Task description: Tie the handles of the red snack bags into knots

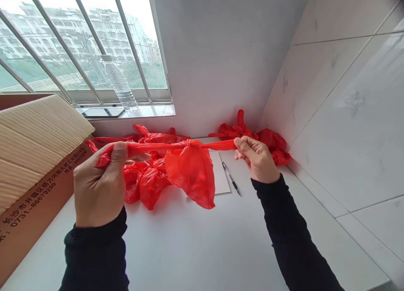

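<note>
A red plastic bag hangs in the air between my hands, its two handles pulled out tight to either side with a knot at the top middle. My left hand is closed in a fist on the left handle. My right hand pinches the right handle, fingers closed. Both arms wear black sleeves. Behind and below the bag lies a heap of red bags on the white counter.
A cardboard box with printed text stands at the left. More red bags sit in the far right corner against the tiled wall. A pen and a white sheet lie on the counter. A clear bottle stands on the windowsill.
</note>
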Action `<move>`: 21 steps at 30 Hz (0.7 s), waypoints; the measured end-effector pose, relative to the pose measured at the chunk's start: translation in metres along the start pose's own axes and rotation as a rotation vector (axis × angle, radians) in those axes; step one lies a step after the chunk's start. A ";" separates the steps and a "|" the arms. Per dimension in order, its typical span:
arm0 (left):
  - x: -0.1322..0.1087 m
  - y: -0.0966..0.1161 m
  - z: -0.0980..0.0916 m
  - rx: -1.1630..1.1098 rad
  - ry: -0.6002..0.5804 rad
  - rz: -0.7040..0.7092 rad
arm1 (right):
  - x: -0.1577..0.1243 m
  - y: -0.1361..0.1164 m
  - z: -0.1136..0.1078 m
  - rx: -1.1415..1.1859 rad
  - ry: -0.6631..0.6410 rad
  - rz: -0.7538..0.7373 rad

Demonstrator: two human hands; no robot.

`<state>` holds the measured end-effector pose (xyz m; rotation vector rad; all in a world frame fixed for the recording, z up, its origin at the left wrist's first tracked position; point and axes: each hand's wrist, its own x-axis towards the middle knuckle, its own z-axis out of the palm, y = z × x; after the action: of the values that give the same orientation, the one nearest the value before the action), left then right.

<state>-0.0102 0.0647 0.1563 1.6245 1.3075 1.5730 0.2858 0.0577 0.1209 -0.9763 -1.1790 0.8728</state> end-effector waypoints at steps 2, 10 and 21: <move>-0.003 0.004 0.008 -0.029 0.089 0.007 | -0.001 -0.003 0.000 0.039 -0.014 -0.028; -0.014 0.018 0.023 -0.203 -0.201 0.024 | -0.015 -0.024 0.006 0.104 -0.100 -0.022; -0.038 0.048 0.023 -0.287 -0.662 -0.053 | -0.041 -0.031 0.030 -0.368 -0.947 0.251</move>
<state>0.0306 0.0178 0.1765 1.6934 0.7283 0.9912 0.2508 0.0137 0.1397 -1.0393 -2.1024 1.4275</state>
